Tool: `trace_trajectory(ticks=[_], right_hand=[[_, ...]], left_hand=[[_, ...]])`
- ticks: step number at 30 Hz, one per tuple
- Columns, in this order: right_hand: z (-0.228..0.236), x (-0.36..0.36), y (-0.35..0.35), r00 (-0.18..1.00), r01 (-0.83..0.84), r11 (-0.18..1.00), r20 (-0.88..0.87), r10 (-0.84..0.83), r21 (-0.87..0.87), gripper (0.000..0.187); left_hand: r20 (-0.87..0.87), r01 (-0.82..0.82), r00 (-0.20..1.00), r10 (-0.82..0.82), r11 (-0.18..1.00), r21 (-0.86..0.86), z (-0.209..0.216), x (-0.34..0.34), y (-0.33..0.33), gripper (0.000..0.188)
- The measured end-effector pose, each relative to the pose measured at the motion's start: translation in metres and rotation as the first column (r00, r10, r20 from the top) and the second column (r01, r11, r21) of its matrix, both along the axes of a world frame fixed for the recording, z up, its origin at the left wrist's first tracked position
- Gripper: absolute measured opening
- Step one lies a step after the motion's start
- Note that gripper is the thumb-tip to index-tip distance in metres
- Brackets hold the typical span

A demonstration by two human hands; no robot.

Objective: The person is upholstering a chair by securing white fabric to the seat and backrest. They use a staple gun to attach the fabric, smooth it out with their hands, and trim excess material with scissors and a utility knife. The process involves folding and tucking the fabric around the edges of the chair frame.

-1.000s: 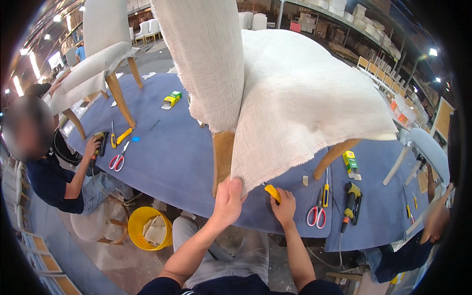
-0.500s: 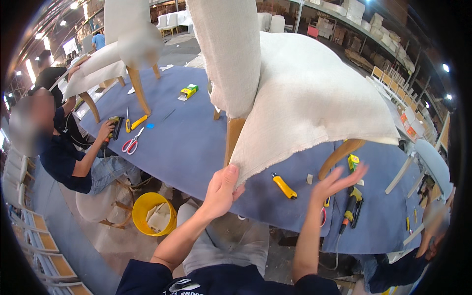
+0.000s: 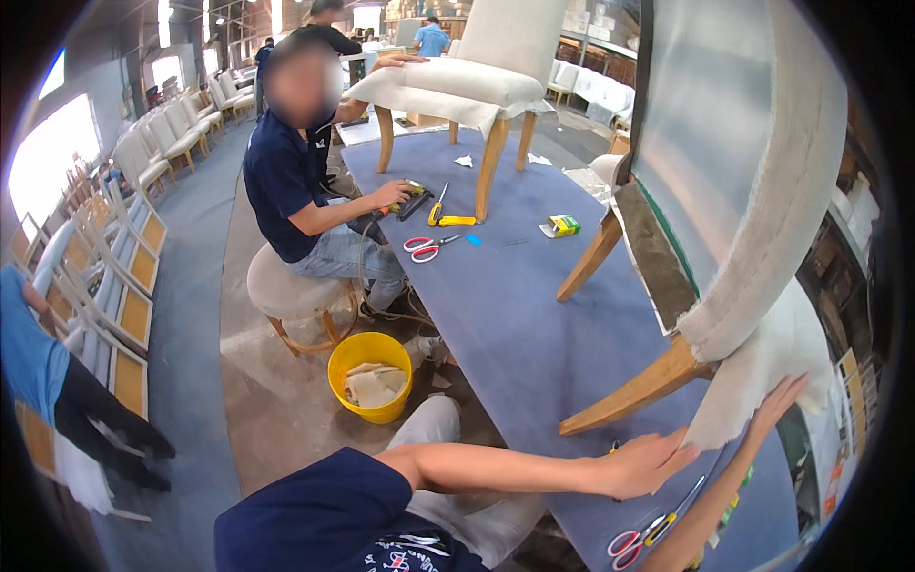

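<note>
A chair with beige cloth (image 3: 786,219) over its back and seat stands on the blue-grey table (image 3: 515,315), its back turned partly toward me. The open rear of the backrest shows a pale sheet inside. A wooden leg (image 3: 637,389) slants down toward me. At the loose seat flap (image 3: 729,405), my left hand (image 3: 648,465) pinches the cloth's lower edge. My right hand (image 3: 780,405) lies along the same flap with its fingers stretched out. Red-handled scissors (image 3: 658,529) rest on the table below my hands.
Across the table a seated co-worker (image 3: 295,191) holds a staple gun (image 3: 410,198) beside another beige chair (image 3: 486,86). A screwdriver (image 3: 437,205), yellow cutter (image 3: 456,221), red-handled scissors (image 3: 429,248) and small box (image 3: 560,226) lie there. A yellow bucket (image 3: 372,413) of scraps stands on the floor.
My view has swung left, and the chair now shows its open rear. My right hand has come from the air onto the cloth; my left hand keeps hold of the edge.
</note>
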State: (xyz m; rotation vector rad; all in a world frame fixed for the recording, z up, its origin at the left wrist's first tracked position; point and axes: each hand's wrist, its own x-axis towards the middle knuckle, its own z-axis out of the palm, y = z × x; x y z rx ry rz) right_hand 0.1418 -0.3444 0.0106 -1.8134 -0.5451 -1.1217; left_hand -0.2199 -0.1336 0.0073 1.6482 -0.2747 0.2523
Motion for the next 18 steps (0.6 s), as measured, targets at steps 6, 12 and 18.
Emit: trace_trajectory(ticks=[6,12,18], right_hand=[[-0.106,-0.230,0.088,0.864,-0.450,0.810,-0.047,0.501,0.376,0.068],[-0.081,-0.299,0.153,0.915,-0.395,0.895,0.173,0.364,0.208,0.069],[-0.064,-0.296,0.159,0.978,-0.200,0.895,0.024,0.208,0.398,0.064]], left_hand=[[0.474,-0.179,0.875,-0.096,0.846,0.502,-0.008,-0.034,0.046,0.033],[0.930,-0.852,0.279,-0.239,0.386,0.354,0.107,0.004,0.097,0.021],[0.738,-0.886,0.400,-0.543,-0.024,0.463,0.131,0.067,0.092,0.018]])
